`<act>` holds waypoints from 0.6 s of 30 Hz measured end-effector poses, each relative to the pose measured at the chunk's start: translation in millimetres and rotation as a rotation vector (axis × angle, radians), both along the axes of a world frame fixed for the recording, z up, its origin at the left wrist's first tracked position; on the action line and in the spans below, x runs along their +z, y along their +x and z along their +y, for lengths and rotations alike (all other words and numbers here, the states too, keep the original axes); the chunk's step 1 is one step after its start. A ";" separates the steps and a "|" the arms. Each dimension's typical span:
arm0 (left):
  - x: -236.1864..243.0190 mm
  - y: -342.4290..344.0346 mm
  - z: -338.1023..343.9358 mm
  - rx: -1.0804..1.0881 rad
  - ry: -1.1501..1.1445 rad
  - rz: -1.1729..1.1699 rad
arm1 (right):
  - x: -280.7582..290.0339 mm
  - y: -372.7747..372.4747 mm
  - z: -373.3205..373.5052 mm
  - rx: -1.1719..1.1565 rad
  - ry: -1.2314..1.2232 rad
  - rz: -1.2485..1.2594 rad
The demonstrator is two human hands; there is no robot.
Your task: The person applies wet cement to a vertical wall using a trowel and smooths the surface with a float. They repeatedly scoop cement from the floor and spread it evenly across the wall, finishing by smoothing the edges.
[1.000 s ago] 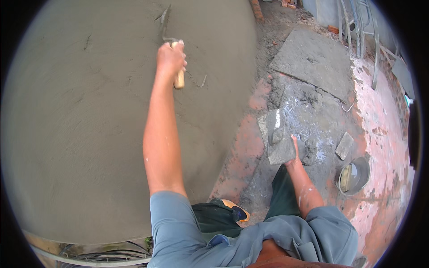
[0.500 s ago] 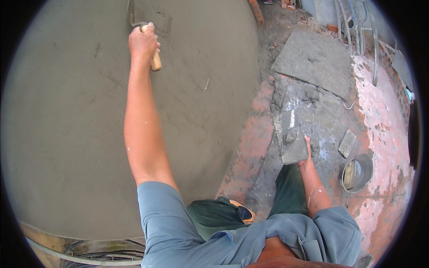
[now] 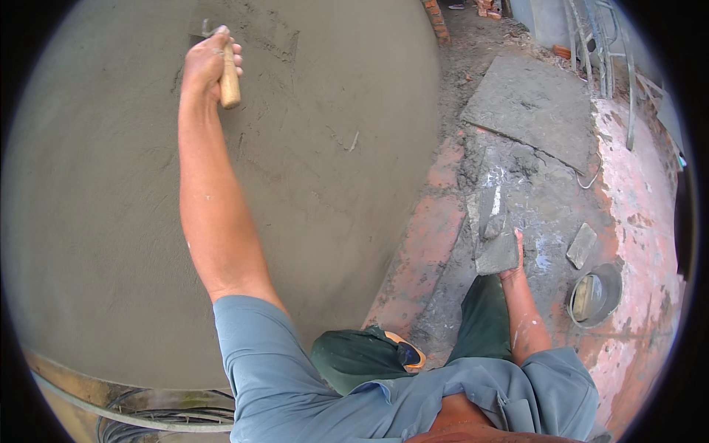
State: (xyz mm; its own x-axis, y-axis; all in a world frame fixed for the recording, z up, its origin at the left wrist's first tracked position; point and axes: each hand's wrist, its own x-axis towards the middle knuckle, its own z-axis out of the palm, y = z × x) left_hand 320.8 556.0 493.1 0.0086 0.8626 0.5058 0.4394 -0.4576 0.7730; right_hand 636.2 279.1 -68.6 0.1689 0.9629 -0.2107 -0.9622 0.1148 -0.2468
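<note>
My left hand [image 3: 208, 66] grips the wooden handle [image 3: 229, 83] of a trowel high on the wet grey cement surface [image 3: 310, 192], arm stretched out. The trowel's metal part [image 3: 203, 31] is mostly hidden behind the hand; faint marks lie in the cement around it. At the right, low over the floor, my right hand [image 3: 513, 260] grips a cement-coated flat tool [image 3: 496, 252], its fingers partly hidden by it.
A bent grey sheet [image 3: 528, 111], a small block [image 3: 581, 245] and a bucket [image 3: 594, 295] lie on the right floor. Metal frames [image 3: 605, 52] and bricks [image 3: 491, 9] stand at the back. Black cables [image 3: 148, 417] lie beyond the lower-left edge.
My left hand and the trowel have moved up and to the left across the cement. My right hand and its tool have shifted slightly to the right in view.
</note>
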 end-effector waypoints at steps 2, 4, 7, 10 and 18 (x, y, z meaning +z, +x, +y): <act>7.9 -1.8 -7.2 -0.021 0.049 -0.060 | -3.6 0.8 0.6 -0.016 -0.013 -0.004; -6.4 3.4 -19.0 0.102 0.163 0.098 | -5.9 1.8 0.9 -0.014 -0.043 -0.017; -47.7 2.3 -50.9 0.220 0.177 0.321 | -6.7 3.6 0.3 0.031 0.079 -0.011; -77.1 -8.6 -84.8 0.184 0.045 0.264 | -6.2 4.7 3.2 0.000 -0.042 -0.022; -57.0 -78.9 -170.7 0.171 0.086 -0.092 | -2.0 -0.7 11.8 0.051 0.061 -0.010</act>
State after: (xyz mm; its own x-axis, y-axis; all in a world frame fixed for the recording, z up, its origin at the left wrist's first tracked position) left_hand 241.9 385.4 436.1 -0.1837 0.8009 0.5699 0.4458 -0.4488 0.7745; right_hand 635.6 290.9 -70.6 0.1212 0.9812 -0.1499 -0.9647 0.0808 -0.2507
